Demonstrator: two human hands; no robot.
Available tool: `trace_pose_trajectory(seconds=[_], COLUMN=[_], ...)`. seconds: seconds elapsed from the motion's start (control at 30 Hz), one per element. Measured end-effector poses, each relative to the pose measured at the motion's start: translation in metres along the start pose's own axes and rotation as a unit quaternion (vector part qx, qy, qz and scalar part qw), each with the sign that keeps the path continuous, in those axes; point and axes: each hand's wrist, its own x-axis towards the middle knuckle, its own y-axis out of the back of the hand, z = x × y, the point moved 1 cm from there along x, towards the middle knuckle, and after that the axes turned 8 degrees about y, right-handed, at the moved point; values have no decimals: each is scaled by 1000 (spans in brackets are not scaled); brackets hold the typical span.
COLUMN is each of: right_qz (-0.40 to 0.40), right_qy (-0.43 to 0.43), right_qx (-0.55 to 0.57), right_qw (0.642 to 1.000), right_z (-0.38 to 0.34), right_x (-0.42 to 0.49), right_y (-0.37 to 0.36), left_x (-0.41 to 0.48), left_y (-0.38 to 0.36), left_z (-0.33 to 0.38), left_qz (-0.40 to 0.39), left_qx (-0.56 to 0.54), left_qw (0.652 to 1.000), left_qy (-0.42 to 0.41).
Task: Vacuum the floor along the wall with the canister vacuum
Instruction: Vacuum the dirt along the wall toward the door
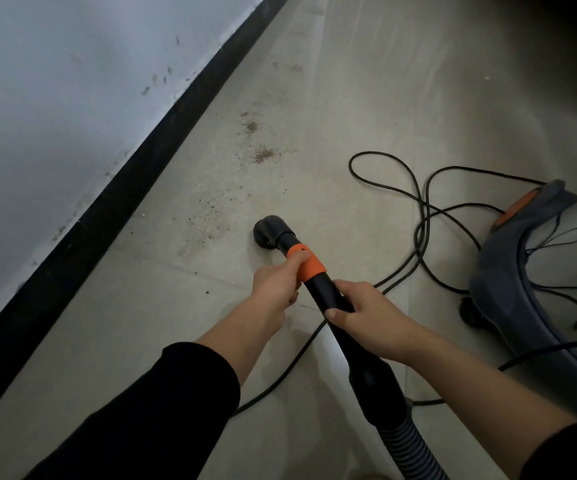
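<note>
I hold a black vacuum wand (318,289) with an orange collar (309,263) in both hands. My left hand (276,285) grips it at the collar, and my right hand (363,313) grips the tube just behind. The round black nozzle (271,230) rests on the pale tiled floor (315,116), right of a scatter of brown dirt (263,154) that runs along the black skirting (134,178) under the white wall (55,81). The ribbed hose (408,448) trails back toward me. The grey and orange canister (522,254) stands at the right.
A black power cord (422,216) lies in loose loops on the floor between the nozzle and the canister, and one strand runs under the wand toward my left arm. The far right corner is dark.
</note>
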Motion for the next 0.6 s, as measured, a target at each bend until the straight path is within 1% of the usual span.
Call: trace_pose_trajectory(seconds=[0.37, 0.6], right_qz=[-107, -138], right_qy=[20, 37], right_qx=[-19, -28], right_qw=[994, 989], right_z=[-27, -46], right_x=[-24, -25], right_y=[-25, -42], left_x=[-34, -44], left_y=[64, 91], left_z=[-28, -34], left_qz=[-1, 4], left_qx=[-38, -78], left_qw=[998, 996], left_qy=[47, 51])
